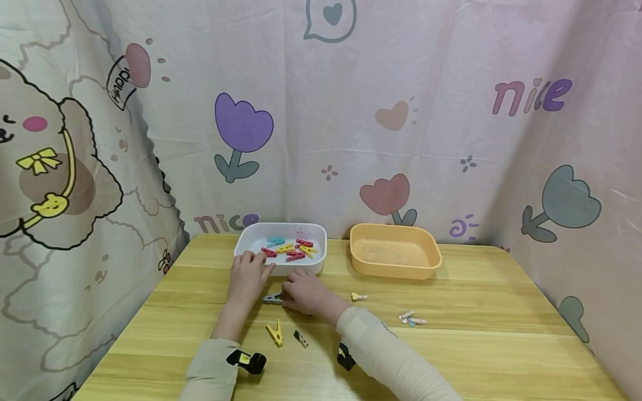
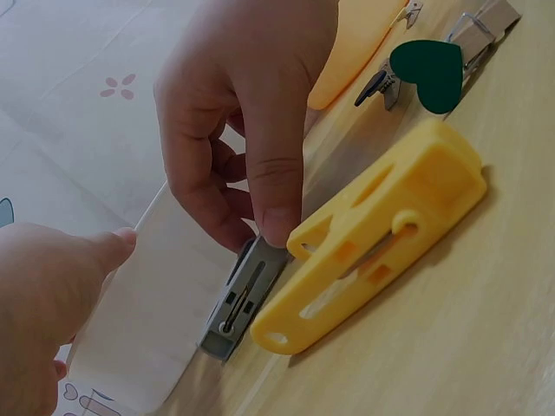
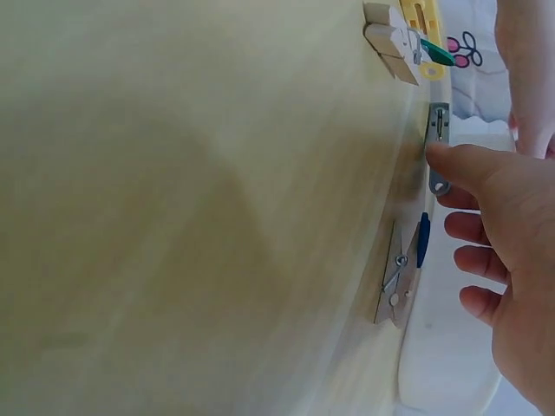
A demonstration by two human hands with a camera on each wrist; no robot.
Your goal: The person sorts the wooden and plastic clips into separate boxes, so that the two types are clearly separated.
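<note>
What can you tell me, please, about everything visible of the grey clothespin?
The grey clothespin looks like plastic, long, narrow and slotted, with a metal-looking spring showing inside. The right hand pinches one end; its free end points toward the person's left, in front of the white tub. Whether it touches the table is unclear.

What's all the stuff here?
rectangular plastic tray: 1, white, back left
plastic clips: several, red, yellow, blue, inside tray
rectangular plastic basin: 1, orange, right of tray
narrow plastic clip: 1, grey, before tray
V-shaped plastic clip: 1, yellow, nearer front
decorated wooden pegs: several, green, blue, yellow, on table
wooden table: 1, yellowish, underneath
printed cloth: uncounted, pale, around table
sleeves: 2, beige, front
wrist cameras: 2, black, at sleeves
left hand: 1, tray's rim
right hand: 1, fingers pinching grey clip
</note>
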